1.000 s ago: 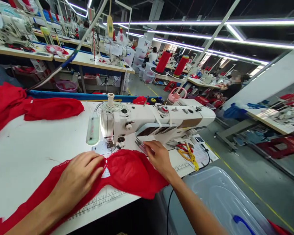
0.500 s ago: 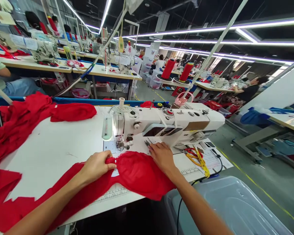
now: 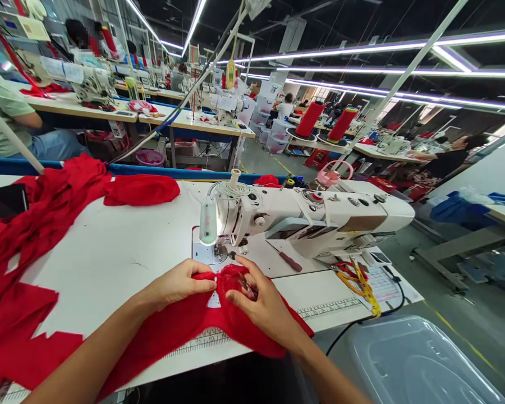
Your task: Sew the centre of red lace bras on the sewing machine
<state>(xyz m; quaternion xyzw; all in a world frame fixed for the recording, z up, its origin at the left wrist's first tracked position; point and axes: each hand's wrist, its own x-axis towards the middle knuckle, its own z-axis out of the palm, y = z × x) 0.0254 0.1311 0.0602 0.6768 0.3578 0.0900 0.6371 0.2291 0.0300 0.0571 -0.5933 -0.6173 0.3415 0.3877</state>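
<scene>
A red lace-edged bra [image 3: 252, 331] lies across the table's front edge, before the needle area of a white sewing machine [image 3: 320, 213]. My left hand [image 3: 180, 286] is closed, pinching the bra's upper edge between thumb and fingers, close to the gap between the cups. Curled around a small pair of thread snips [image 3: 249, 289], my right hand [image 3: 263, 303] is over the right cup, its thumb and index finger stretched toward the left hand. The palm hides most of the snips. Whether the fingertips also touch the fabric I cannot tell.
A brown-handled tool [image 3: 290, 261] lies on the machine bed. Orange-handled scissors [image 3: 349, 278] and a yellow tape measure [image 3: 372, 303] rest at right. Red garments [image 3: 37, 224] and a black phone [image 3: 4, 205] are at left. A clear plastic bin [image 3: 421, 359] stands front right.
My right hand has picked up the thread snips from the machine bed and come left over the bra cup, near the left hand. The left hand keeps its pinch. The view has shifted slightly.
</scene>
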